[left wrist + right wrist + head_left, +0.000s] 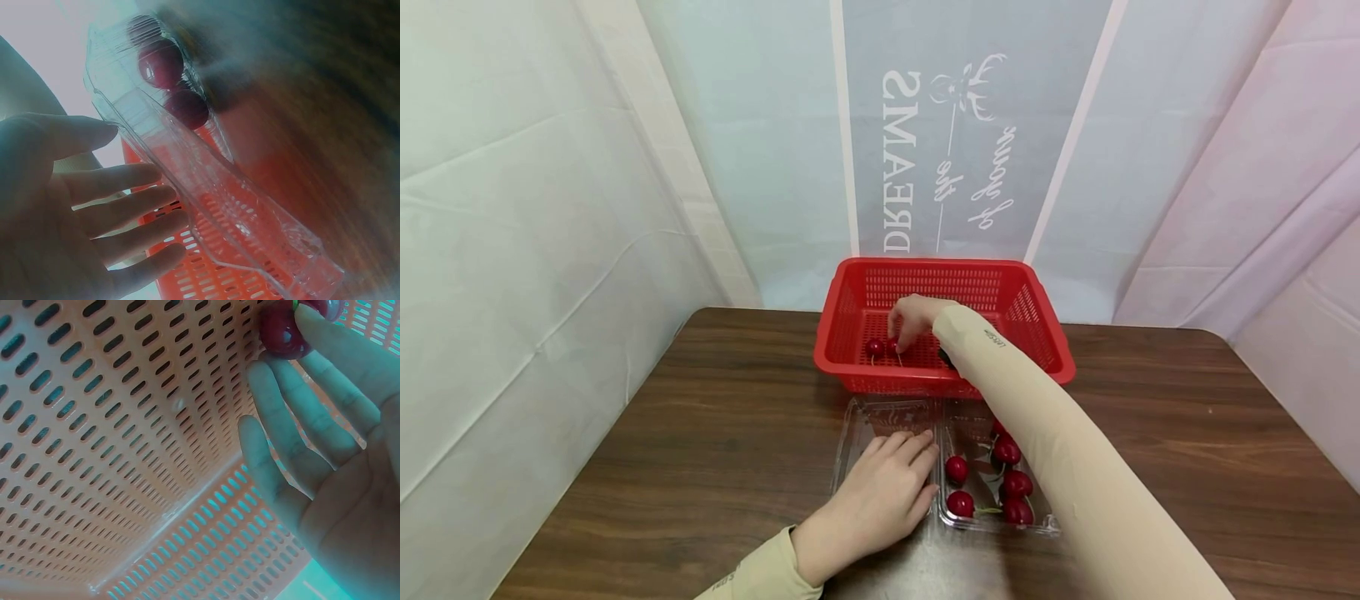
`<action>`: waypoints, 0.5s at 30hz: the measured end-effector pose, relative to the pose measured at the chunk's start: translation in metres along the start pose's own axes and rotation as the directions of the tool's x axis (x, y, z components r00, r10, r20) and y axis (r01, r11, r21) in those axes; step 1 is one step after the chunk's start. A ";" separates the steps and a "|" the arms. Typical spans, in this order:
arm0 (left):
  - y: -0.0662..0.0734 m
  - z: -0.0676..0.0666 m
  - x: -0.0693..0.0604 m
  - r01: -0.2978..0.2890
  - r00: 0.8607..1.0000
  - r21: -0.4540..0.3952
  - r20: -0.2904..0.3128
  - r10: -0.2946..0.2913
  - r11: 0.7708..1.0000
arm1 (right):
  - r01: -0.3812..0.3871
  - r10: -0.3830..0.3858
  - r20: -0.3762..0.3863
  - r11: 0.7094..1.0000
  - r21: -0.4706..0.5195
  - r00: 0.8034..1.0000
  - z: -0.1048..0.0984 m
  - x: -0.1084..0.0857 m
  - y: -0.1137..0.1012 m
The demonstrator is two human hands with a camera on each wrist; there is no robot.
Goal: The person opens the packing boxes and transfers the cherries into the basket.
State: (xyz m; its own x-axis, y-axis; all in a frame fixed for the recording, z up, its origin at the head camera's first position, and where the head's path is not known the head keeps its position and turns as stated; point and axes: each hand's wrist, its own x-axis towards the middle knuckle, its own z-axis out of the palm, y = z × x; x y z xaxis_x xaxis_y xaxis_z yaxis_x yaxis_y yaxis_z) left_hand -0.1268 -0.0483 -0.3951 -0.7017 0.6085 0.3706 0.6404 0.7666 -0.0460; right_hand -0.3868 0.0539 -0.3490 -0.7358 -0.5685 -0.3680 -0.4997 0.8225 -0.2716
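Note:
My right hand (913, 318) reaches down into the red slotted basket (946, 265). Its thumb and fingertips pinch a dark red cherry (281, 332) close to the basket floor. Beside that one lies another cherry (874, 347), also in the basket. My left hand (880, 498) rests on the lid half of a clear plastic clamshell box (215, 181), its fingers extended along the hinge side. In the box's other half sit several cherries (1017, 484) with green stems; my right forearm hides part of that half.
The clamshell lies opened flat on a dark wooden table (715, 433), directly in front of the basket. Behind the basket hangs a grey and white cloth (955, 167) with printed lettering. White cloth (535, 250) also borders the table at the left and right.

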 end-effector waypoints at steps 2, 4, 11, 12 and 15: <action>0.000 0.000 0.000 0.000 1.000 0.001 0.000 0.000 1.000 | 0.005 -0.005 0.004 1.000 0.000 1.000 0.000 0.000 0.000; 0.000 0.001 0.000 -0.001 1.000 0.001 -0.002 0.001 1.000 | 0.006 -0.006 0.005 1.000 0.007 1.000 0.001 -0.001 0.000; 0.000 0.002 0.000 -0.003 1.000 0.006 -0.003 0.003 1.000 | 0.010 -0.010 0.009 1.000 0.021 1.000 0.000 0.001 0.000; -0.001 0.002 0.000 -0.002 1.000 0.006 -0.002 0.002 1.000 | 0.011 -0.011 0.009 1.000 0.025 1.000 -0.001 0.001 0.000; 0.000 0.001 -0.001 -0.002 1.000 0.007 -0.002 0.002 1.000 | 0.013 -0.013 0.006 0.999 0.030 1.000 -0.001 0.001 0.000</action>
State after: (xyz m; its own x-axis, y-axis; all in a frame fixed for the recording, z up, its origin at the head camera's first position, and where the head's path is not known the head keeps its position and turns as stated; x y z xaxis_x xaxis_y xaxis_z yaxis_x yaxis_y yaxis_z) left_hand -0.1270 -0.0487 -0.3963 -0.6999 0.6098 0.3719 0.6398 0.7667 -0.0529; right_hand -0.3879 0.0535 -0.3489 -0.7262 -0.5795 -0.3698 -0.4954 0.8141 -0.3029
